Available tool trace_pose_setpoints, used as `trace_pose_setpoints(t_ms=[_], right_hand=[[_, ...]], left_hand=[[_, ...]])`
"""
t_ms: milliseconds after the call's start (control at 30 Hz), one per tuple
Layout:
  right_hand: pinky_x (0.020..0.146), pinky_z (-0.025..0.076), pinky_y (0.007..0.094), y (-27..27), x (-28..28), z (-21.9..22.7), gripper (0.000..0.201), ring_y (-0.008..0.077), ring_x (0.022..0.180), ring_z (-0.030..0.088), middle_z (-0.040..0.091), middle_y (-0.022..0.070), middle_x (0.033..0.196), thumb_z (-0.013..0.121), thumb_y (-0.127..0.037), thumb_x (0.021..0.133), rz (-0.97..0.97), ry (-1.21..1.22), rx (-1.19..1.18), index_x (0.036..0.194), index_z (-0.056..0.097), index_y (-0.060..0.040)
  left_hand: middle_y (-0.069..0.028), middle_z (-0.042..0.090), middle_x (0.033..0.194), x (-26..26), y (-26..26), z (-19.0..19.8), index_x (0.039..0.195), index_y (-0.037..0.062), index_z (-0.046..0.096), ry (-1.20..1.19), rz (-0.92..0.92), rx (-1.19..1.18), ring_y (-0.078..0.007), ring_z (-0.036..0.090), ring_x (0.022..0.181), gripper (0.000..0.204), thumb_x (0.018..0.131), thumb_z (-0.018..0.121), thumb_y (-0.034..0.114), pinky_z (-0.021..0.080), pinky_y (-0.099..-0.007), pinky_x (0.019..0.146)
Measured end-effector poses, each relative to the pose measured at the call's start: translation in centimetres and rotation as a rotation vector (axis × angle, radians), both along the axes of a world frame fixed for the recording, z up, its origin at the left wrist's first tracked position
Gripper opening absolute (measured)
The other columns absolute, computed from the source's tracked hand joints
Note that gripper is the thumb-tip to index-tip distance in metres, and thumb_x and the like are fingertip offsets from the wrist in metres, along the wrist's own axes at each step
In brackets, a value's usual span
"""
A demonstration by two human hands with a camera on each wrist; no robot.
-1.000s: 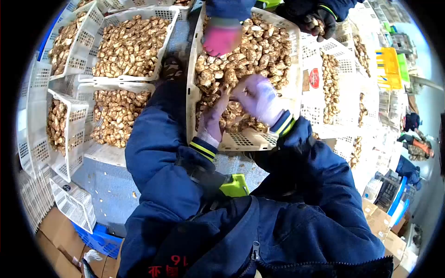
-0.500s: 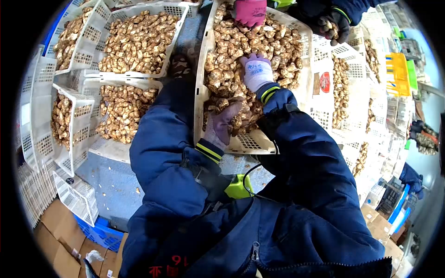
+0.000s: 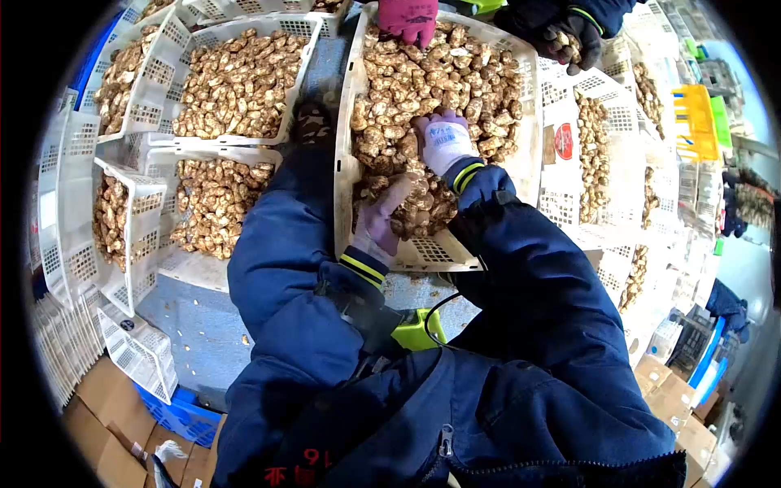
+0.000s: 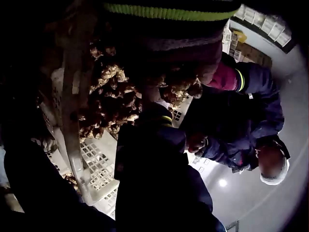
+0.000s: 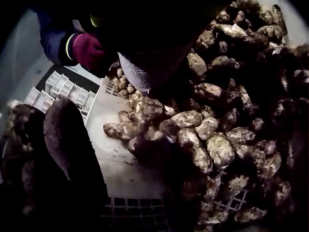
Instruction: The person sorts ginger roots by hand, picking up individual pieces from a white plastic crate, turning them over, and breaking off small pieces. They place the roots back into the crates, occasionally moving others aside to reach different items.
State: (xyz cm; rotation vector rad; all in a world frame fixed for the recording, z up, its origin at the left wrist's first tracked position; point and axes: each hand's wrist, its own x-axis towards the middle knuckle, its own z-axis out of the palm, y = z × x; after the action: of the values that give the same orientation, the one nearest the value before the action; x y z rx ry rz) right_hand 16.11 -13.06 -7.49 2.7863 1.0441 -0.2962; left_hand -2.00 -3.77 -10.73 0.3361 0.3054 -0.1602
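A white plastic crate point(image 3: 346, 154) heaped with knobby brown-and-white tubers point(image 3: 455, 77) stands before me. My left hand point(image 3: 379, 218), in a purple glove, is at its near left corner. Its thumb lies against several tubers that it cups; in the right wrist view a dark thumb point(image 5: 65, 130) shows beside a large tuber point(image 5: 24, 118). Farther in, my right hand point(image 3: 445, 141), with a white glove back and purple fingers, reaches down onto the heap. Its fingertips are hidden, and I cannot tell whether they grip a tuber.
Another person's pink-gloved hand point(image 3: 411, 20) is at the crate's far end. A dark-gloved hand point(image 3: 573, 41) holds tubers at the far right. More filled crates point(image 3: 281, 85) stand left and right. A blue basket point(image 3: 183, 419) and cardboard boxes point(image 3: 114, 407) lie at lower left.
My hands were close together a second ago. The right hand has since moved away onto the heap, while the left stays near the close corner. The pink-gloved hand has drawn back toward the far rim.
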Motion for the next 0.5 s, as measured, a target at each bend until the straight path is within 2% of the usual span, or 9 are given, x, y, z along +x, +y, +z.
trace_pose_setpoints(t_ms=[67,133,200,233,267,300,367,467,500], right_hand=[[0.081,0.047,0.0429,-0.7,0.3,-1.0,0.021,0.0325,0.094,0.058,0.065,0.0127,0.086,0.062,-0.020,0.075,-0.062,-0.004,0.175,0.094,0.065,-0.0128],[0.079,0.048,0.0424,-1.7,0.2,-0.6,0.019,0.0324,0.089,0.059,0.065,0.0148,0.084,0.063,-0.018,0.073,-0.164,-0.055,0.346,0.090,0.067,-0.0107],[0.076,0.048,0.0418,-3.0,-0.2,1.2,0.016,0.0312,0.085,0.061,0.065,0.0162,0.084,0.064,-0.013,0.075,-0.311,0.115,0.665,0.090,0.067,-0.0076],[0.076,0.048,0.0421,-3.6,-0.4,1.4,0.016,0.0321,0.084,0.061,0.065,0.0177,0.084,0.065,-0.016,0.077,-0.390,0.251,0.861,0.091,0.068,-0.0078],[0.073,0.048,0.0410,-3.1,-1.9,5.1,0.013,0.0324,0.082,0.061,0.064,0.0168,0.081,0.064,-0.014,0.078,-0.324,0.260,0.937,0.089,0.068,-0.0066],[0.072,0.048,0.0406,-2.5,-3.3,8.1,0.012,0.0316,0.080,0.061,0.064,0.0156,0.079,0.063,-0.013,0.080,-0.115,0.160,1.031,0.088,0.068,-0.0065],[0.071,0.049,0.0389,-2.5,-5.3,10.5,0.010,0.0305,0.076,0.062,0.065,0.0147,0.078,0.062,-0.013,0.081,0.020,0.218,0.869,0.085,0.068,-0.0055],[0.070,0.050,0.0380,-2.6,-5.3,13.7,0.011,0.0290,0.072,0.063,0.066,0.0144,0.077,0.063,-0.014,0.082,0.095,0.495,0.912,0.084,0.068,-0.0043],[0.069,0.050,0.0374,-2.6,-4.5,14.2,0.017,0.0287,0.072,0.064,0.066,0.0146,0.076,0.062,-0.018,0.084,0.072,0.326,0.937,0.083,0.069,-0.0032]], left_hand=[[-0.0126,0.059,0.120,0.6,0.4,4.5,0.124,0.0053,0.052,0.170,-0.022,0.136,-0.0275,0.059,0.108,0.046,0.088,0.063,0.032,0.054,-0.0431,0.086],[-0.0106,0.060,0.118,0.4,-0.1,3.7,0.121,0.0062,0.055,0.098,0.105,0.424,-0.0250,0.059,0.108,0.040,0.090,0.061,0.031,0.054,-0.0418,0.084],[-0.0073,0.061,0.117,0.9,0.6,6.4,0.119,0.0072,0.057,0.009,0.160,0.589,-0.0206,0.059,0.109,0.039,0.091,0.057,0.035,0.054,-0.0411,0.084],[-0.0073,0.061,0.117,1.0,0.7,7.5,0.120,0.0077,0.057,0.035,0.158,0.465,-0.0204,0.059,0.108,0.041,0.091,0.057,0.036,0.054,-0.0415,0.084],[-0.0072,0.061,0.117,1.2,0.9,8.2,0.120,0.0081,0.057,0.058,0.153,0.340,-0.0202,0.059,0.108,0.042,0.091,0.056,0.038,0.054,-0.0419,0.083],[-0.0072,0.061,0.117,1.4,1.1,8.6,0.121,0.0085,0.057,0.078,0.151,0.217,-0.0200,0.059,0.107,0.043,0.091,0.056,0.039,0.054,-0.0422,0.083],[-0.0103,0.058,0.121,1.5,1.8,8.1,0.125,0.0075,0.055,-0.048,0.154,0.111,-0.0232,0.058,0.110,0.045,0.092,0.056,0.038,0.054,-0.0443,0.086],[-0.0132,0.057,0.125,1.0,1.4,7.9,0.123,0.0093,0.056,-0.003,0.211,-0.006,-0.0283,0.056,0.114,0.043,0.090,0.058,0.037,0.053,-0.0487,0.087],[-0.0142,0.055,0.127,0.9,1.6,7.9,0.123,0.0094,0.056,-0.051,0.180,-0.041,-0.0297,0.055,0.115,0.043,0.090,0.059,0.036,0.052,-0.0498,0.087]])
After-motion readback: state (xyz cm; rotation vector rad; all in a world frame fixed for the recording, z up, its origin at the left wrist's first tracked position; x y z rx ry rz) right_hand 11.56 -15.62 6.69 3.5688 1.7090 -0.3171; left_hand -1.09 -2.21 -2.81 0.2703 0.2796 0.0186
